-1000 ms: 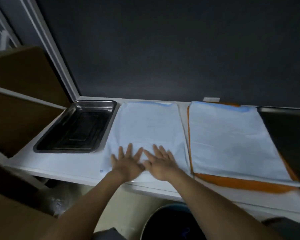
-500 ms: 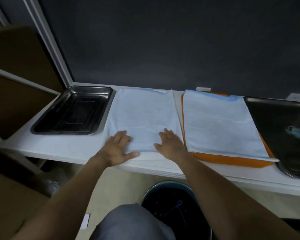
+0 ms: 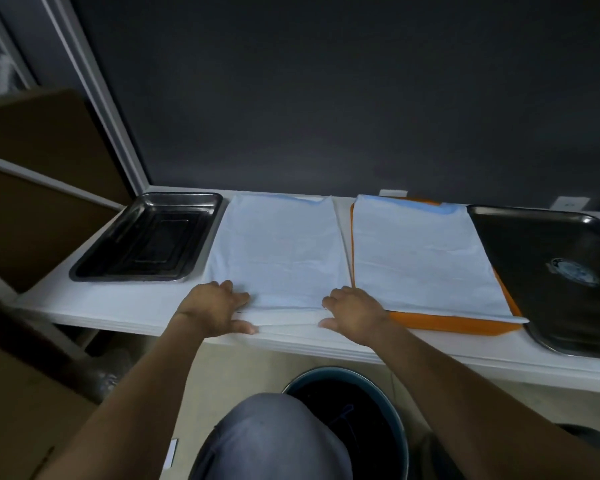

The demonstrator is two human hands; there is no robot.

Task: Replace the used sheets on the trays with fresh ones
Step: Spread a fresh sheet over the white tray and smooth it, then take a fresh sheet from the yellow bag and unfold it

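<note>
Left hand and right hand rest palm-down on the near corners of the white sheet, thumbs hooked at its front edge. The sheet lies flat on the counter between the metal tray and the orange tray.

Bare forearms, no sleeves, bare hands, grey trousers on knee

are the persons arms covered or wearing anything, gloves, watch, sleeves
Nothing is worn. Both forearms are bare as far as the view shows, with no sleeve edge visible. The left hand and right hand carry no gloves, and no watch, band or ring shows.
</note>
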